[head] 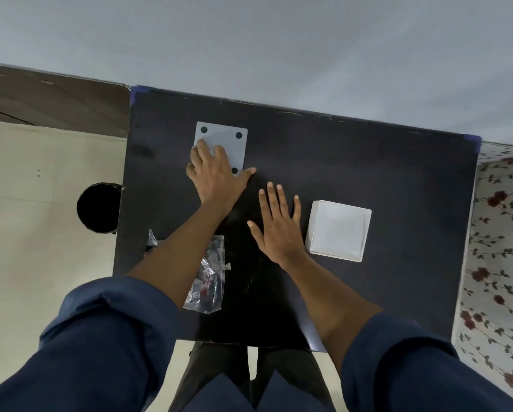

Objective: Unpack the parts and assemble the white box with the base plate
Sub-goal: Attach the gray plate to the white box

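On the dark bench (383,173), toward its far left part, lies the pale grey base plate (231,144), flat, with round dark holes near its corners; three holes show, and the fourth corner is hidden under the left hand (216,173). That hand rests palm down on the near half of the plate, its fingers loosely spread over the surface and the thumb stretched out to the right, its tip at the plate's near right corner. It grips nothing; it lies flat on the plate.

Just to the right and nearer the person, the right hand (279,227) lies palm down on the bare bench top with the fingers straight and slightly fanned and the thumb held out to the left. It holds nothing and touches neither the plate nor the box.

Right of that hand, close beside it but apart, stands the white box (338,230), its square top face toward the camera.

Near the bench's front left edge lies a crumpled clear plastic bag (207,281), partly under the left forearm. Both forearms are bare, with dark blue sleeves (100,337) rolled up above them. A round black object (97,208) stands on the pale floor to the left of the bench, and a flowered cloth (499,248) shows at the right edge.
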